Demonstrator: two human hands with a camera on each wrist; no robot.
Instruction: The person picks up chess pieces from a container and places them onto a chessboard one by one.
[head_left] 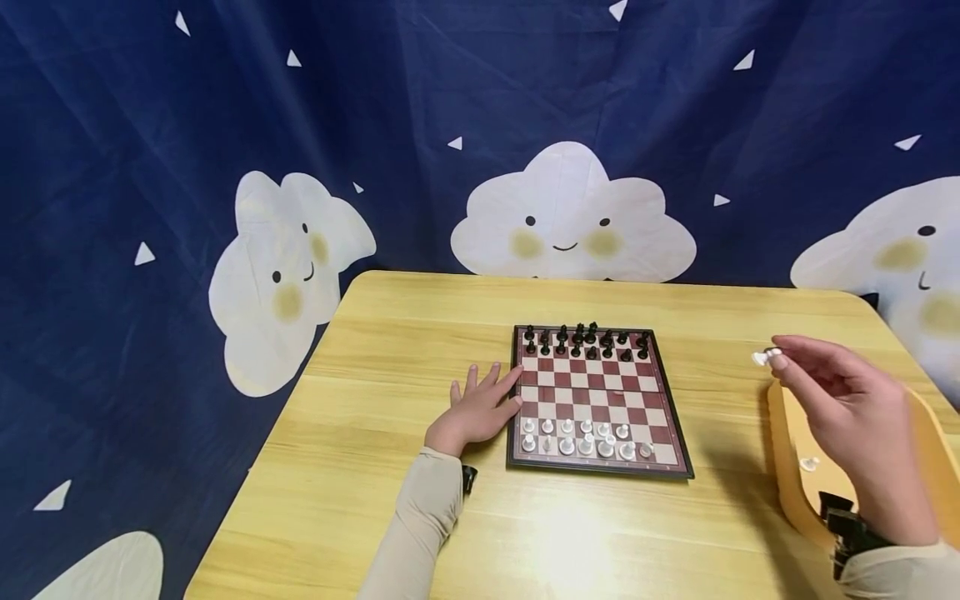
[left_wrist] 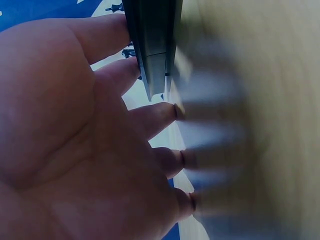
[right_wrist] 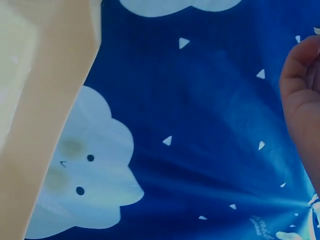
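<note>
The chessboard (head_left: 592, 400) lies on the table with black chess pieces (head_left: 577, 340) in two rows at its far end and white chess pieces (head_left: 587, 446) in two rows at the near end. My left hand (head_left: 480, 412) has its fingers spread, with the thumb and a finger touching the board's left edge; the left wrist view shows the palm (left_wrist: 100, 130) against the board's dark side (left_wrist: 152, 45). Between thumb and fingertips my right hand (head_left: 855, 408) pinches a small white chess piece (head_left: 762, 358), raised above the yellow tray. Which piece it is cannot be made out.
The yellow tray (head_left: 780, 467) stands right of the board, under my right hand, with a white chess piece (head_left: 808, 464) inside. In the right wrist view the tray's wall (right_wrist: 60, 100) fills the left. A blue cloud-patterned curtain (head_left: 420, 100) hangs behind the wooden table (head_left: 360, 400).
</note>
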